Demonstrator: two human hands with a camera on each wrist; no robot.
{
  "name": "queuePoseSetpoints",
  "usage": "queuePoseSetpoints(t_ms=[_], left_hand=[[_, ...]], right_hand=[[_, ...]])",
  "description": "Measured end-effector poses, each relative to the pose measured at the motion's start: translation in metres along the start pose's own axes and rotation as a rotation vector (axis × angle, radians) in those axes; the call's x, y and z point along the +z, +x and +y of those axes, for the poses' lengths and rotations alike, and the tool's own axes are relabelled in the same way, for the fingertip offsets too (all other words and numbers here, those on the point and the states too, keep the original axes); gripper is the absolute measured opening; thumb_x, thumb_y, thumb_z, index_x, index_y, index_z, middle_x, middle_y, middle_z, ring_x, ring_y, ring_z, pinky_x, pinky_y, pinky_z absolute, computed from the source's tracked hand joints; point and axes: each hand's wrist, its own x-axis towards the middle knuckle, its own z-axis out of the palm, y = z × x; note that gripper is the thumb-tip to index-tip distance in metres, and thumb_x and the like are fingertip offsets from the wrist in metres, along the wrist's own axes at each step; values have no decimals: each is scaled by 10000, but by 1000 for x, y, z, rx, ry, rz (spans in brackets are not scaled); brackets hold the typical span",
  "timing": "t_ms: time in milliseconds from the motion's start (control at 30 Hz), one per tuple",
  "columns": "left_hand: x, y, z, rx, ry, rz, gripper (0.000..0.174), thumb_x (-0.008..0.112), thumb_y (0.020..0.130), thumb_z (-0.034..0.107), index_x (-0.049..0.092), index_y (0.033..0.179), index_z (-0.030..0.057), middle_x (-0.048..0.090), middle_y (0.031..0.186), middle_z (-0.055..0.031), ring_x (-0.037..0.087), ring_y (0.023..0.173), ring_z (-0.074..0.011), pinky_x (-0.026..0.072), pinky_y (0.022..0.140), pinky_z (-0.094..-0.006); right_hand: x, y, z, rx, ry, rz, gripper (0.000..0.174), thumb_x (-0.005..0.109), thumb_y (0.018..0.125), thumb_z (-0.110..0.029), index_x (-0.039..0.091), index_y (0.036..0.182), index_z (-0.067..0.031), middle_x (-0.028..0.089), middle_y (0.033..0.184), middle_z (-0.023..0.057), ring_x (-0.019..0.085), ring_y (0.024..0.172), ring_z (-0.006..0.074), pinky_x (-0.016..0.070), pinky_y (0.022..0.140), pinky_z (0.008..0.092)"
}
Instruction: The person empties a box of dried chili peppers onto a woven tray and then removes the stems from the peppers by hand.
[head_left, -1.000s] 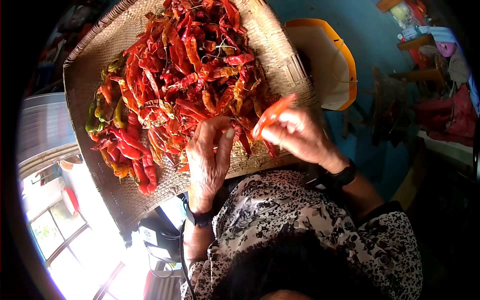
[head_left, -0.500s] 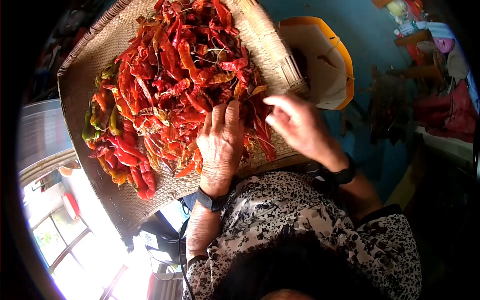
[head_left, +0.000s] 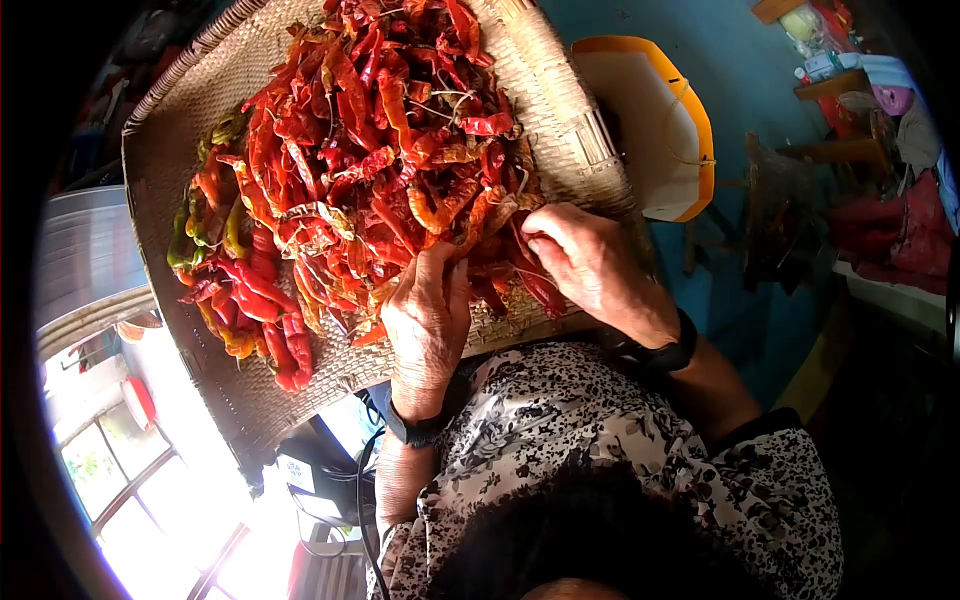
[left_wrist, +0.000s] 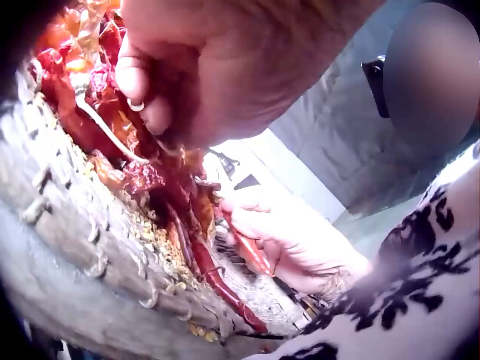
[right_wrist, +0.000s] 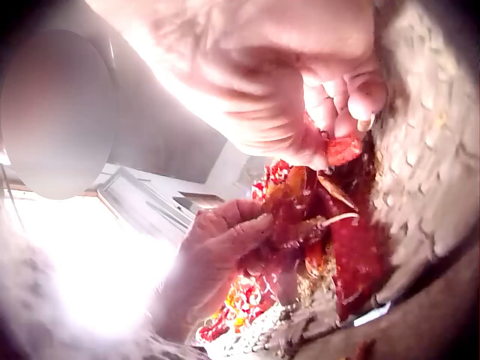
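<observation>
A heap of dried red chili peppers [head_left: 350,150] fills a woven basket tray [head_left: 550,80]. My left hand [head_left: 428,325] is at the near side of the heap, its curled fingers and thumb holding a dark red dried chili [right_wrist: 277,232], best seen in the right wrist view. To its right, my right hand [head_left: 605,270] pinches a red chili [right_wrist: 345,150] between thumb and fingers; part of that pod also shows under the palm in the left wrist view. Between the hands, long dark red pods [left_wrist: 217,285] lie near the tray's rim.
Fresher red and green peppers [head_left: 240,290] lie in a separate group at the tray's left. Beyond its right side stands an orange-edged, pale-lined container [head_left: 640,130]. A bright window [head_left: 140,470] is at lower left; cloths and household things [head_left: 900,190] sit far right.
A second ago the right hand held a red chili raised; it then came away blurred and is now down at the heap's edge. The left hand reached onto the heap, then drew back slightly.
</observation>
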Motion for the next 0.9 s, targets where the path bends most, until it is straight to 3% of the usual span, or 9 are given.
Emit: queuePoseSetpoints(t_ms=[100,167,367,433,567,600,700,833,900], left_hand=[[-3,-1,-1,-67,-172,-16,122,610,878,46,610,999,53,645,731,-134,662,643,-266,516,566,-349],[-1,-3,-4,-30,-166,13,124,596,892,46,617,1014,50,646,728,-133,663,634,-251,510,556,-346],[0,-5,-7,-23,-77,-17,96,613,894,72,601,985,44,645,732,-145,655,628,-284,505,546,-357],[1,-5,-4,-13,-90,-8,90,597,906,59,612,976,5,602,663,-111,569,555,-182,448,527,-297],[1,-5,-4,-18,-100,-17,92,599,903,56,615,980,8,598,658,-113,571,557,-185,448,526,-298],[1,-5,-4,-8,-96,-14,96,599,902,56,615,984,8,601,662,-113,573,558,-185,450,527,-299],[-1,-4,0,-2,-99,-42,102,602,899,50,616,993,14,612,677,-114,585,569,-186,457,535,-298],[-2,-4,5,48,-109,-123,118,610,890,30,620,1008,30,640,735,-113,627,624,-197,488,570,-296],[1,-4,5,77,-123,-112,134,631,874,53,624,1008,59,644,768,-105,640,647,-236,506,571,-331]], right_hand=[[-18,1,3,90,157,-68,98,585,874,19,608,944,-44,622,789,30,494,564,62,405,461,229],[-25,9,4,-49,292,105,35,575,915,-60,610,908,-59,603,724,34,474,518,68,390,417,208],[-78,29,13,126,715,440,142,592,935,-105,627,1048,-26,651,846,63,608,733,88,495,599,215],[-78,35,30,143,837,594,159,588,943,-121,625,1059,-20,654,880,80,612,765,98,496,612,222],[-72,34,39,356,901,720,384,611,934,-187,499,1250,2,652,945,104,626,786,131,538,673,265],[-66,30,38,354,825,690,483,620,929,-210,429,1318,3,649,948,92,629,779,135,556,667,287],[-46,17,31,168,266,478,307,605,924,-161,553,1205,-47,650,913,63,632,756,136,556,619,269],[-12,16,-1,-232,9,181,289,677,821,-48,625,1103,-83,625,979,90,633,792,168,581,670,274],[-4,8,-9,-169,-120,-54,302,688,792,-33,636,1085,-80,593,1048,100,633,849,204,589,722,298]])
